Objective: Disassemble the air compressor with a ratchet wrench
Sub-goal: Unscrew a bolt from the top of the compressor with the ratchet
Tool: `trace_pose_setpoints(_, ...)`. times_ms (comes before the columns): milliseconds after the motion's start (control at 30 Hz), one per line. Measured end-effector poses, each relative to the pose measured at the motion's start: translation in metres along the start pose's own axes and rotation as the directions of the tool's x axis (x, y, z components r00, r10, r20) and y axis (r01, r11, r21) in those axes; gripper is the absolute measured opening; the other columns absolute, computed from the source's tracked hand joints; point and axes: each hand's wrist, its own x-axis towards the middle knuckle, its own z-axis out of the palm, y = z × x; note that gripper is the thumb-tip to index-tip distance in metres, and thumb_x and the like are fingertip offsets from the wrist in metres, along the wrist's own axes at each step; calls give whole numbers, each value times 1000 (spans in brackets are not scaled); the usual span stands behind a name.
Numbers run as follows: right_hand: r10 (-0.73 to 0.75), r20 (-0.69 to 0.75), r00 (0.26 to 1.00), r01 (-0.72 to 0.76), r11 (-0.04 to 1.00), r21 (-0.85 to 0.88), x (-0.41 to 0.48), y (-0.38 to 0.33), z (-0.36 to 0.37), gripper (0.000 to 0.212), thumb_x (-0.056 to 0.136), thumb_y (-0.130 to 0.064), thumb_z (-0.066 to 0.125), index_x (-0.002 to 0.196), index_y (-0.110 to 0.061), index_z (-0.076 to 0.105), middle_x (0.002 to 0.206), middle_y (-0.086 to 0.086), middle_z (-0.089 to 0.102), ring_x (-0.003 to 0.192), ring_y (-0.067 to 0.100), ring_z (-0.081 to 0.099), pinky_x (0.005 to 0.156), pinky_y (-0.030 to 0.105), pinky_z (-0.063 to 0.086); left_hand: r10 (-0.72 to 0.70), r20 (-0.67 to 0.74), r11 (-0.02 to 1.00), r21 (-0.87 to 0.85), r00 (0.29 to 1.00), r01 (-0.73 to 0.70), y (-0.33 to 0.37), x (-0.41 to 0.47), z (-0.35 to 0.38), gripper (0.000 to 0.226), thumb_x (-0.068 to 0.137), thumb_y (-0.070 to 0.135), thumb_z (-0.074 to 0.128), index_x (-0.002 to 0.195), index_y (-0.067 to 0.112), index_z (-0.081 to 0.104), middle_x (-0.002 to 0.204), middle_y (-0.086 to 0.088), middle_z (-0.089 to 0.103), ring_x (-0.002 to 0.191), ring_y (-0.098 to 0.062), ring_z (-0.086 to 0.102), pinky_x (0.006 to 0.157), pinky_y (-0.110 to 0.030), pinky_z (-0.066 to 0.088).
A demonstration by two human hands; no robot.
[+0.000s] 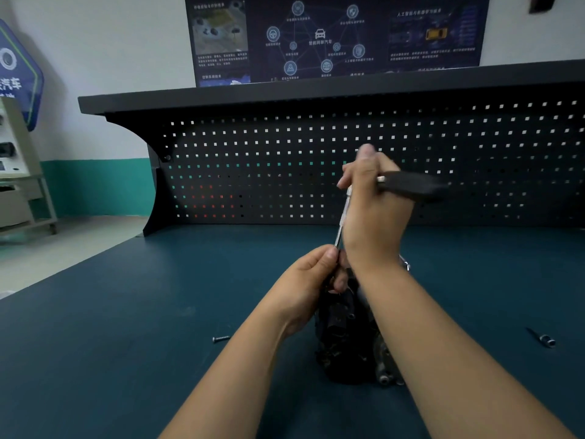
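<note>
Head cam: right hand (373,198) wraps the ratchet wrench (411,185) up top, left hand (311,280) pinches its extension (343,217) low, probably to steady it on the air compressor (345,337), which stands on the bench (126,343) between both forearms.

1. A dark teal table (95,343) fills the foreground, backed by a black pegboard (269,172) under a black shelf (253,95).
2. The white wall (110,52) has a teal band at its foot and carries a dark blue poster (332,36).
3. At left, pale floor (53,258), a grey cabinet (17,166) and a blue sign (19,74).
</note>
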Motion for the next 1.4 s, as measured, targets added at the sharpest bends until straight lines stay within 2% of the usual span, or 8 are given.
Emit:
trace_pose_setpoints(67, -307, 74, 949, 314, 896, -314, -6, -3, 6, 39, 94, -22, 44, 58, -10, 42, 57, 5, 46, 62, 24, 48, 60, 34, 38, -19, -14, 1000, 19, 1000, 19, 1, -2, -1, 31, 102, 15, 34, 77, 6, 50, 63, -4, 49, 62, -17, 42, 61, -24, 38)
trace_pose_setpoints(167, -464, 203, 862, 497, 699, -515, -7, -6, 17, 38, 91, -20, 48, 56, -9, 43, 54, 7, 48, 60, 27, 47, 59, 35, 36, -38, -1, 999, -16, 999, 38, 3, -4, -3, 33, 99, 0, 33, 73, 8, 53, 55, 4, 55, 53, -7, 49, 53, -17, 44)
trace_pose_setpoints(633, -359, 289, 887, 448, 523, -725, -11, -11, 24, 28, 90, -26, 59, 73, -5, 66, 92, 10, 66, 89, 34, 58, 86, 46, 44, -43, -54, 999, -18, 998, 42, 3, -2, -3, 37, 92, -10, 34, 67, 12, 51, 49, 9, 49, 45, -4, 41, 47, -16, 39)
trace_pose_setpoints(833, -142, 137, 980, 178, 935, -307, -12, -9, 15, 27, 95, -20, 47, 81, 1, 59, 87, 11, 61, 78, 18, 56, 70, 23, 40, -30, -18, 996, -86, 999, 28, 3, -4, -2, 25, 99, 7, 41, 84, 11, 60, 69, -1, 58, 65, -12, 51, 61, -21, 43)
trace_pose_setpoints(933, 79, -32, 996, -78, 996, 40, -11, -11, 9, 26, 95, -19, 37, 74, -14, 51, 79, 6, 65, 74, 14, 61, 70, 24, 47, 1, 10, 995, -99, 1000, 0, 2, -4, -3, 22, 100, 21, 39, 96, 9, 56, 79, -7, 51, 70, -14, 45, 67, -26, 37)
trace_pose_setpoints(1067, 481, 90, 872, -456, 733, 505, 2, -6, 0, 33, 100, -18, 28, 70, -12, 41, 73, 9, 69, 71, 27, 69, 60, 33, 55, 27, 57, 988, -154, 998, -18, 2, -4, -3, 28, 91, 34, 39, 82, 11, 54, 63, 0, 50, 61, -11, 45, 65, -27, 34)
trace_pose_setpoints(1233, 595, 307, 742, -634, 475, 611, 15, 2, -8, 36, 102, -24, 28, 71, -13, 43, 69, 7, 69, 65, 26, 69, 54, 27, 54, 36, 74, 982, -187, 997, -22, -1, -3, -8, 23, 88, 28, 44, 90, 9, 57, 62, 2, 53, 63, -11, 47, 67, -24, 38)
trace_pose_setpoints(1400, 679, 437, 590, -731, 220, 646, 24, 15, -9, 38, 103, -34, 29, 77, -13, 48, 65, 6, 69, 51, 15, 63, 33, 16, 33, 31, 104, 983, -184, 994, -11, -4, -3, -11, 24, 90, 22, 44, 98, 6, 60, 66, 1, 58, 66, -11, 53, 70, -22, 43)
